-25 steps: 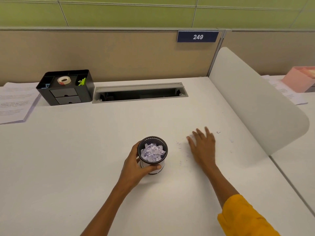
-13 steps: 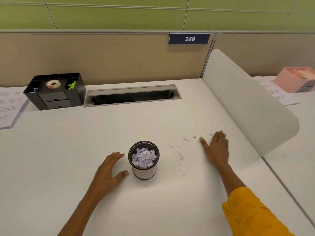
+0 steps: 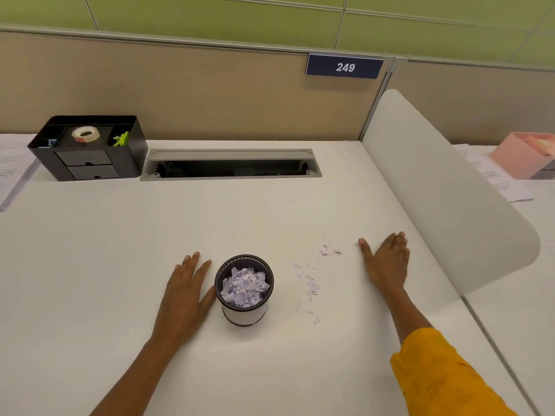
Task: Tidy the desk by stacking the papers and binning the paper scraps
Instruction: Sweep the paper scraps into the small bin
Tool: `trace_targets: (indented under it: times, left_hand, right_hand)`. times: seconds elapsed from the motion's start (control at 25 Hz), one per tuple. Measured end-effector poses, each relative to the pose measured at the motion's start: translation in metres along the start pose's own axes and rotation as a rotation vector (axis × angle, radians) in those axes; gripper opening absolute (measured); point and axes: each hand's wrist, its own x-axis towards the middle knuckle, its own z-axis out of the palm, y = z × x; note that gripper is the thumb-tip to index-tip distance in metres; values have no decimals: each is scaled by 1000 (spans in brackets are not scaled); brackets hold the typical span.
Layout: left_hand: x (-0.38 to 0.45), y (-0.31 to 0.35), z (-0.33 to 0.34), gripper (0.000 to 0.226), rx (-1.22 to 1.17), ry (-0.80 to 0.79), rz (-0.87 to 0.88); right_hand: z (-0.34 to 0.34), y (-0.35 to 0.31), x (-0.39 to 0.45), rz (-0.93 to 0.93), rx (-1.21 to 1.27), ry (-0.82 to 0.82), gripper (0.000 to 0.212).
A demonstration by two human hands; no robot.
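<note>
A small round mesh bin [image 3: 244, 313] stands on the white desk [image 3: 120, 265], filled with torn white paper scraps. My left hand [image 3: 186, 292] lies flat on the desk just left of the bin, thumb next to its wall. Tiny paper scraps [image 3: 312, 280] are scattered on the desk right of the bin. My right hand [image 3: 387, 262] rests flat, fingers straight, to the right of those scraps. A stack of printed papers [image 3: 12, 166] lies at the far left edge, partly cut off.
A black desk organiser [image 3: 90, 157] with a tape roll stands at the back left. Beside it is an open cable tray [image 3: 231, 166]. A white curved divider [image 3: 444, 193] borders the right side. Beyond it lie papers [image 3: 492, 178] and a pink box [image 3: 528, 154].
My left hand let go of the bin and now lies flat beside it. My right hand slid right, off the scraps, uncovering them.
</note>
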Motion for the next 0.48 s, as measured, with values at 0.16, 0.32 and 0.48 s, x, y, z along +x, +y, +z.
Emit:
trace_targets:
  times: [0.16,0.32,0.48]
  left_hand:
    - [4,1,0,87,35,-39,3]
    - [4,-1,1,94,45,-28,2]
    - [4,-4,1,100,48,-48,-4]
  right_hand:
    - [-1,1,35,-44,-31,25,97]
    - [-6,-6,71,-127,-7,-41,94]
    - [0,-15,81,-308,-75,-109,84]
